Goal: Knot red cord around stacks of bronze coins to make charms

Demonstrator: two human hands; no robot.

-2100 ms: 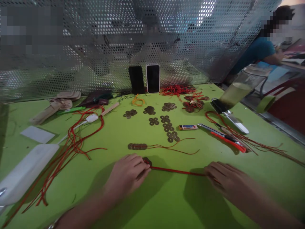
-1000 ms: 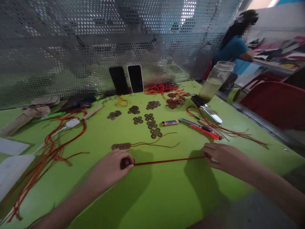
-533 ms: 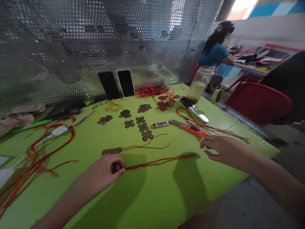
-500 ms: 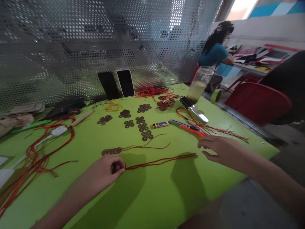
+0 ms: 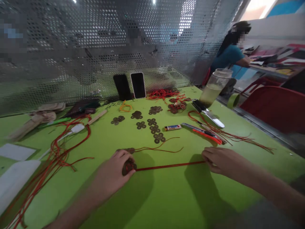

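Note:
My left hand [image 5: 119,168] is closed around a small bundle of dark coins [image 5: 128,167] tied with red cord. From the bundle a red cord [image 5: 166,166] runs straight and taut to the right. Its far end is pinched in the fingers of my right hand [image 5: 218,159]. Just behind my left hand lies a row of coins [image 5: 130,150], partly hidden by the fingers, with two thin loose cord ends [image 5: 162,149] trailing right. Several groups of round coins [image 5: 154,128] lie farther back on the green table [image 5: 166,197].
A lighter [image 5: 172,127], an orange cutter [image 5: 207,136], scissors or a similar silver tool [image 5: 213,118] and a jar [image 5: 212,90] stand or lie right. Two phones [image 5: 138,85] lean on the mesh. Red cords [image 5: 63,152] spread left. A person [image 5: 232,54] sits beyond.
My right hand has closed on the free end of the red cord, which has gone from slack to taut. The bundle in my left hand shows more, and the view has shifted left.

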